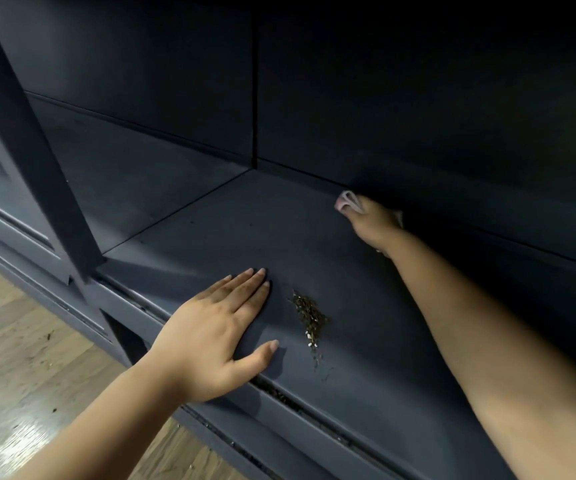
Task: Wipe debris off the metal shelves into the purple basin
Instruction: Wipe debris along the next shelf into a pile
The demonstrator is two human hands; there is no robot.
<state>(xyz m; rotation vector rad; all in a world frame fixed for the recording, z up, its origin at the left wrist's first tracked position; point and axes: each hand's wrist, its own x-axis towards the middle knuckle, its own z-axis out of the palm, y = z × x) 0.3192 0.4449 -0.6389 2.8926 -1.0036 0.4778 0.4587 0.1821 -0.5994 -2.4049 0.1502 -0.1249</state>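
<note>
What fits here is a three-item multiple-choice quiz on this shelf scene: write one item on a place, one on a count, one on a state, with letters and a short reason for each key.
1. Where does the debris pile lie on the metal shelf?
A. near the front edge, beside the left hand
B. against the back wall
C. on the wooden floor only

2. How many hands touch the shelf or work on it?
A. none
B. one
C. two

3. How does the left hand lie?
A. in a fist
B. flat, fingers straight, palm down
C. pinching a cloth

Key: 1 A, the pile sits just right of the left hand's fingers near the front. 2 C, the left hand rests at the front and the right hand holds a cloth at the back. 3 B, its fingers lie straight on the metal.
</note>
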